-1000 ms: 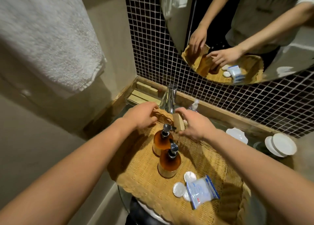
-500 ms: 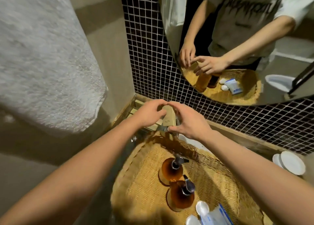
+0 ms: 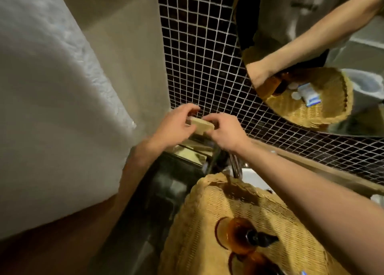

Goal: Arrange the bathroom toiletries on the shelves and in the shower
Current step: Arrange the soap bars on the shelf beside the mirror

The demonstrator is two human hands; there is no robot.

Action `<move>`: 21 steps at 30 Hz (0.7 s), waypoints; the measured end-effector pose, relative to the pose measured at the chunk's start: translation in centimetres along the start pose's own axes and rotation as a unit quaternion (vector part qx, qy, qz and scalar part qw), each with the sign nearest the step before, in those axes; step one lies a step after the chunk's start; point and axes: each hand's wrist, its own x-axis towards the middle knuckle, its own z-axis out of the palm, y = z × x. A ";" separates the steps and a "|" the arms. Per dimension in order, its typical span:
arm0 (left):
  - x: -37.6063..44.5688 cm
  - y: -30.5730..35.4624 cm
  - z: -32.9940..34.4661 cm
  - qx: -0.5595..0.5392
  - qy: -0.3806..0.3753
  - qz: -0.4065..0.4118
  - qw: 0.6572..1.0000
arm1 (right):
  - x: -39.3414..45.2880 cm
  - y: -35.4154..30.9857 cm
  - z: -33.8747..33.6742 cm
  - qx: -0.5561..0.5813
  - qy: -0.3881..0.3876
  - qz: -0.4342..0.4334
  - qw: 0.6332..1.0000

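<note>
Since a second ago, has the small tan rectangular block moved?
Yes. The tan block has gone from beside the chrome faucet leftward, toward the black-tiled wall corner.

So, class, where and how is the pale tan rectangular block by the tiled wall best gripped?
Probably grip the pale tan rectangular block at its two short ends, coming in from either side, as the left hand and right hand do: it is long, flat and roughly level, so the ends offer opposed faces.
</note>
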 end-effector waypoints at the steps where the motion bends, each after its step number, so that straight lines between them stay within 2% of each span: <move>1: 0.2 -0.1 -0.2 0.040 -0.003 0.041 0.998 | 0.7 -0.1 0.2 -0.014 -0.012 -0.003 1.000; 3: 0.9 -0.3 -0.6 0.075 -0.017 0.085 0.993 | 1.7 -0.4 0.8 -0.011 -0.001 -0.014 1.000; 5: 1.6 -0.7 -0.7 0.082 -0.007 0.093 0.992 | 2.7 -0.7 1.3 -0.029 0.040 -0.034 0.998; 8: 2.4 -2.2 -1.0 0.038 0.024 0.037 0.998 | 3.6 -0.7 2.1 -0.030 0.070 -0.027 0.997; 10: 2.7 -3.3 -1.0 0.033 0.005 -0.005 0.999 | 4.1 -0.6 2.6 -0.026 0.078 -0.017 0.996; 12: 3.1 -3.9 -0.7 0.064 -0.021 -0.006 0.998 | 4.8 -0.5 2.9 -0.047 0.069 -0.023 0.996; 16: 3.8 -4.2 -0.5 0.163 -0.007 0.057 0.985 | 6.1 -0.6 3.9 -0.072 0.044 -0.034 0.996; 21: 3.8 -5.5 -0.6 0.183 -0.067 0.024 0.980 | 6.7 -0.1 5.6 -0.108 0.011 -0.025 0.994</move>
